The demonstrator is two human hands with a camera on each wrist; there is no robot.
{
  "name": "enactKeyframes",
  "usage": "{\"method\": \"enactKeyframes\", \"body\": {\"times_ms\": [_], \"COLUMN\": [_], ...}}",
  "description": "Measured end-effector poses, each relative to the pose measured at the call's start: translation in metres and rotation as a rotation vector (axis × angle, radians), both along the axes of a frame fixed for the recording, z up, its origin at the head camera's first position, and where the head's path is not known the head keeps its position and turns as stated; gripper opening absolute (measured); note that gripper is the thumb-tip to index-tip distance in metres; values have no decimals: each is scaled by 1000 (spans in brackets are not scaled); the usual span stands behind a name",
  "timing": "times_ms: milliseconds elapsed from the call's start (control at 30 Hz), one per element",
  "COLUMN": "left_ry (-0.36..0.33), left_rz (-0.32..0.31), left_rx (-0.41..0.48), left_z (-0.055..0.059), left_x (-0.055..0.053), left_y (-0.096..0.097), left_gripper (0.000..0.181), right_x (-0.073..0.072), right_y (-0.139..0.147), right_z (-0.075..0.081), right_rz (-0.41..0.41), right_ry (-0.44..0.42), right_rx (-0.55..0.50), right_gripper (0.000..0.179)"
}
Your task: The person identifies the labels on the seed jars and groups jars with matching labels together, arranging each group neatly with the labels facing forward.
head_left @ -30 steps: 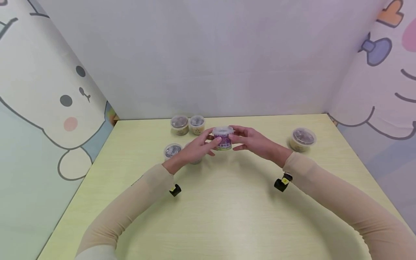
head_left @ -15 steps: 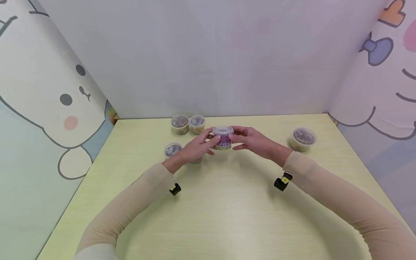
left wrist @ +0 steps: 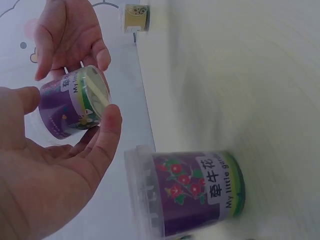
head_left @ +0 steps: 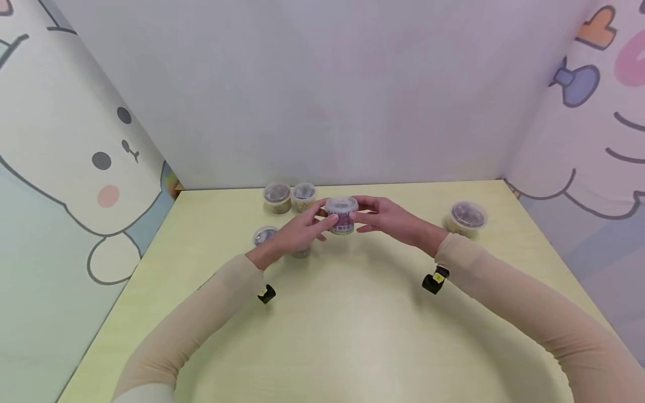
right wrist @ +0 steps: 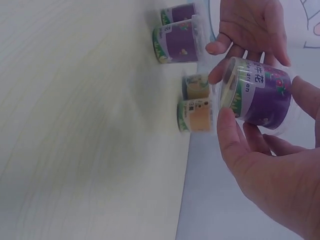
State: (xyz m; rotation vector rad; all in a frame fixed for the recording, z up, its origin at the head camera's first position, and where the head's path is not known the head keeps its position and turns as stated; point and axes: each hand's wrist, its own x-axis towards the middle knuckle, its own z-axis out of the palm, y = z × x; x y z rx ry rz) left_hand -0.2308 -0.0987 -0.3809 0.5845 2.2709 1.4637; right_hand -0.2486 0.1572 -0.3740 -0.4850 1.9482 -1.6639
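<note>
A small plastic cup (head_left: 344,224) with a purple label and a clear lid is raised over the far part of the table. My left hand (head_left: 298,230) holds its left side between thumb and fingers. From the right, my right hand (head_left: 393,219) grips the same cup, thumb near the lid. The right wrist view shows the cup's label (right wrist: 267,95), with Chinese characters and flower pictures. Near my left hand stands another purple-labelled cup (left wrist: 187,192) printed "My little garden"; the left forearm and hand partly cover it and its neighbour (head_left: 265,235) in the head view.
Two lidded cups with orange-yellow labels (right wrist: 200,115) stand at the back of the pale wooden table (head_left: 353,324), left of centre. One more lidded cup (head_left: 466,218) is at the back right. A white wall (head_left: 322,101) rises behind, with cartoon-printed panels (head_left: 65,140) on both sides.
The head view has shifted slightly. Both hands keep hold of the cup in nearly the same place, and its lid top shows a little more.
</note>
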Motion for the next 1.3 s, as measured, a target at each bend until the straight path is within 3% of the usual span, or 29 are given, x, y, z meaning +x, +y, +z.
{"method": "enactKeyframes", "body": {"times_ms": [300,467,667,833,967,1133,1300], "left_ry": [98,199,326,429,508,537,564], "left_rz": [-37,-74,-118,-153,-146,-153,-171], "left_rx": [-70,-114,-164,-224,-362,-524,-565], "left_z": [11,14,16,13,8,1,-5], "left_x": [1,2,3,2,1,1,3], "left_y": [-13,-18,-24,-27,-30,-31,-32], "left_gripper": [67,63,57,56,62,68,66], "right_x": [1,3,9,12,13,15,15], "right_y": [-4,-6,-10,-14,-16,-20,-24], "right_z": [3,1,-3,-6,-11,-21,-28], "right_rz": [30,40,106,125,134,146,150], "right_ry": [114,235,361,395,394,354,331], "right_rx": [43,119,170,206,247,271,276], "right_gripper": [71,78,80,80,80,80,78]}}
